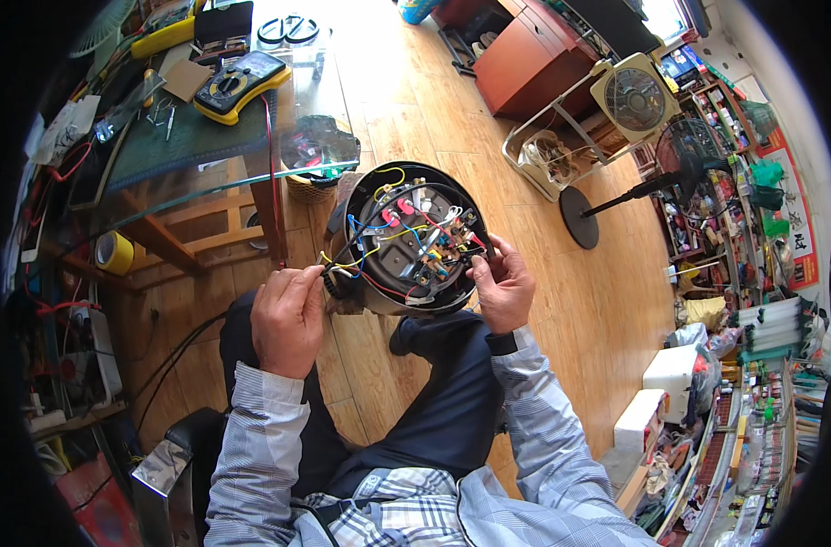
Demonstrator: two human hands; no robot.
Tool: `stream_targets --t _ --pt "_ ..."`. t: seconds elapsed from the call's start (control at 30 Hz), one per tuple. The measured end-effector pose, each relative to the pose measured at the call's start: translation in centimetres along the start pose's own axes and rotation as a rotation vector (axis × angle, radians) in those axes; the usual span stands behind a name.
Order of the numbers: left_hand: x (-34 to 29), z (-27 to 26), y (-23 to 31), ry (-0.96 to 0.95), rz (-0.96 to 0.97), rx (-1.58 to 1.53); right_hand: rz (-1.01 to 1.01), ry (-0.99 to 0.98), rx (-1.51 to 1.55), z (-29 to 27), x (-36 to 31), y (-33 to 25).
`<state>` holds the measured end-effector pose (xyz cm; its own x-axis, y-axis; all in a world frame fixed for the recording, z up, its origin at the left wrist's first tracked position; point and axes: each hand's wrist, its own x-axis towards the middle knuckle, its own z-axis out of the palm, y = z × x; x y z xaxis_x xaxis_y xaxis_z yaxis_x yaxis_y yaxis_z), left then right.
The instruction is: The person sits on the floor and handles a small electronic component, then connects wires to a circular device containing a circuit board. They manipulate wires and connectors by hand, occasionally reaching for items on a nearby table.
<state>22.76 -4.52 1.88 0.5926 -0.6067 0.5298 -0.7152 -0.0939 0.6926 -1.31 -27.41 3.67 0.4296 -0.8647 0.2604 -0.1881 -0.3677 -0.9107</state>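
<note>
A round metal appliance (353,205) sits in front of me with its underside open and facing up. Inside it I see a dark inner plate (399,258), a small circuit board (445,244) and several yellow, blue, red and white wires. My left hand (288,319) is closed at the left rim, thumb and forefinger pinching wires (341,267) that come out over the edge. A ribbed black cord sleeve (332,284) lies just beside those fingertips. On the right, my right hand (505,287) grips the appliance's rim between thumb and fingers.
A glass-topped table (297,159) at the left bears a yellow-edged multimeter (238,87). Beneath are a tape roll (115,252) and a bin (313,187). Two fans, a cream one (636,96) and a black stand fan (579,217), stand far right before crowded shelves (707,182).
</note>
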Motion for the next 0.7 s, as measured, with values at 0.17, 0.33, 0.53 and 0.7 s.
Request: stream_targets --t 0.17,0.33,0.53,0.7 --pt "0.0 0.0 0.0 0.003 -0.001 -0.001 -0.018 0.023 -0.037 -0.1 0.0 -0.1" --pt "-0.1 0.1 0.0 0.002 -0.01 -0.011 -0.045 0.095 0.005 -0.1 0.4 -0.5" --pt "0.0 0.3 0.0 -0.008 -0.01 -0.027 -0.105 0.103 -0.067 -0.2 1.3 -0.3" --pt "0.0 0.4 -0.1 -0.041 0.014 -0.024 -0.132 0.108 -0.148 -0.3 1.5 0.2"
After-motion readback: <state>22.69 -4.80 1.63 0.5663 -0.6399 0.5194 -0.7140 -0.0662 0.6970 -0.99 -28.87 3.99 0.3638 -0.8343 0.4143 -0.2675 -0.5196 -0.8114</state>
